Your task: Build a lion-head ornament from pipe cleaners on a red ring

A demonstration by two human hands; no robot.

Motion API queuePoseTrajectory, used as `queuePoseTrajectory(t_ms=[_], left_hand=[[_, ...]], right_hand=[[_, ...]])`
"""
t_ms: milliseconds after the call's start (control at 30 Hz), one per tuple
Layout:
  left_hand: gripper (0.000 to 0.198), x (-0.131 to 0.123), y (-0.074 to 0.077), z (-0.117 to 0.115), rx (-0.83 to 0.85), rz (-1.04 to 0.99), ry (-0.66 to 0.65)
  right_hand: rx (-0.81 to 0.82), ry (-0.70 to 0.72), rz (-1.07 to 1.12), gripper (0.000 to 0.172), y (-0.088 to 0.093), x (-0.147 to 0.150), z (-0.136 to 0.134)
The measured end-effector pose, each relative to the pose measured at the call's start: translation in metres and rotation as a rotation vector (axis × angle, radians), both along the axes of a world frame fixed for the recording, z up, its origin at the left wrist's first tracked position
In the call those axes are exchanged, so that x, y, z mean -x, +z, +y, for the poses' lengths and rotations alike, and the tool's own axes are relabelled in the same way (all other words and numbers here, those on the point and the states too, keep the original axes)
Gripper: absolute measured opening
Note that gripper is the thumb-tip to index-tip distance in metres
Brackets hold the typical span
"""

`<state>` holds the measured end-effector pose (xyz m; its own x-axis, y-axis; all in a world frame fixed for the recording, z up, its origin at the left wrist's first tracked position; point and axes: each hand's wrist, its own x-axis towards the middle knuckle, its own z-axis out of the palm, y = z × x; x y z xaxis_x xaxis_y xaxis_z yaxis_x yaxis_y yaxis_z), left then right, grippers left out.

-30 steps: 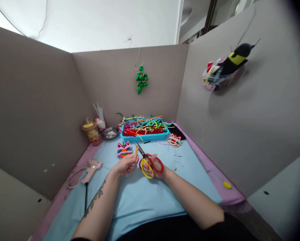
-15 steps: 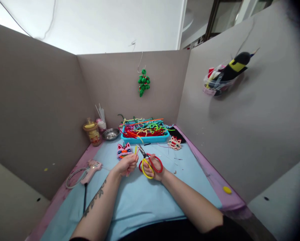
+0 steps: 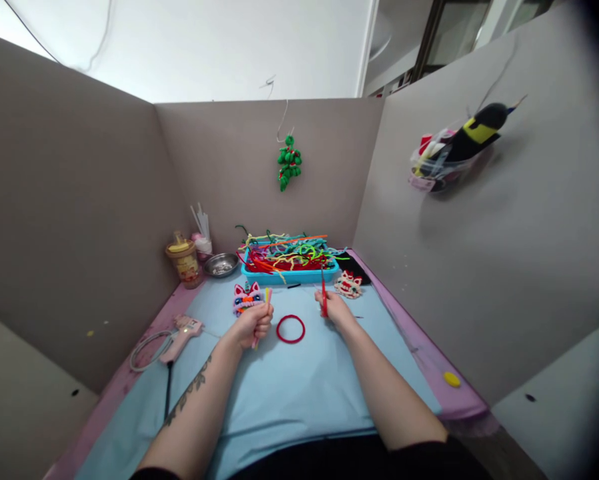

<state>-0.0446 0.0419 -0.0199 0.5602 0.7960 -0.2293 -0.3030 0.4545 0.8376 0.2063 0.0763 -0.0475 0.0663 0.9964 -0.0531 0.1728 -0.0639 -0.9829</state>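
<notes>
My left hand (image 3: 256,323) is closed around short pieces of pipe cleaner (image 3: 268,295), yellow and pink, whose ends poke out above and below the fist. Over to the right, my right hand (image 3: 335,309) grips red-handled scissors (image 3: 324,299), seen edge-on with the blades pointing away from me. A dark red ring (image 3: 290,329) lies flat on the blue cloth between my hands. Just behind my left hand sits a pink and purple animal-face figure (image 3: 246,298), partly covered by the hand. A cream and red face figure (image 3: 348,285) lies beyond my right hand.
A blue tray (image 3: 289,277) heaped with colourful pipe cleaners stands at the back. Left of it are a metal bowl (image 3: 221,265) and a lidded cup (image 3: 185,265). A pink glue gun (image 3: 182,337) with its cord lies left. Grey panels enclose the table.
My right hand has carried the scissors right and forward, away from the left hand, turning them edge-on. The red ring between the hands now shows fully. My left hand has barely moved.
</notes>
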Motion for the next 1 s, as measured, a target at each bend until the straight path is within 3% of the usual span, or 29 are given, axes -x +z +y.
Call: queuePoseTrajectory(t_ms=[100, 200, 333, 533, 700, 800, 867, 1000], left_hand=[[0.025, 0.001, 0.0, 0.002, 0.038, -0.02, 0.029], [0.024, 0.002, -0.001, 0.004, 0.053, -0.035, 0.097], [0.023, 0.001, -0.002, 0.006, 0.058, -0.026, 0.154], [0.022, 0.0, -0.003, 0.005, 0.062, -0.011, 0.14], [0.021, -0.002, -0.002, 0.002, 0.064, 0.003, 0.114], [0.021, -0.002, -0.001, 0.001, 0.054, -0.006, 0.11], [0.021, -0.002, 0.0, 0.001, 0.049, -0.009, 0.111], [0.021, -0.002, -0.001, 0.0, 0.038, -0.006, 0.117]], right_hand=[[-0.111, -0.036, -0.5, 0.019, -0.005, -0.001, -0.001], [-0.092, 0.011, -0.735, 0.021, -0.006, 0.003, -0.006], [-0.093, -0.029, -0.914, 0.024, -0.001, 0.008, -0.011], [-0.36, -0.096, -0.866, 0.026, 0.001, 0.015, -0.014], [-0.515, 0.181, -0.584, 0.014, 0.003, 0.035, -0.026], [-0.529, 0.28, -0.591, 0.024, 0.006, 0.042, -0.033], [-0.559, 0.371, -0.615, 0.019, 0.007, 0.041, -0.035], [-0.608, 0.696, -0.675, 0.021, 0.007, 0.038, -0.04]])
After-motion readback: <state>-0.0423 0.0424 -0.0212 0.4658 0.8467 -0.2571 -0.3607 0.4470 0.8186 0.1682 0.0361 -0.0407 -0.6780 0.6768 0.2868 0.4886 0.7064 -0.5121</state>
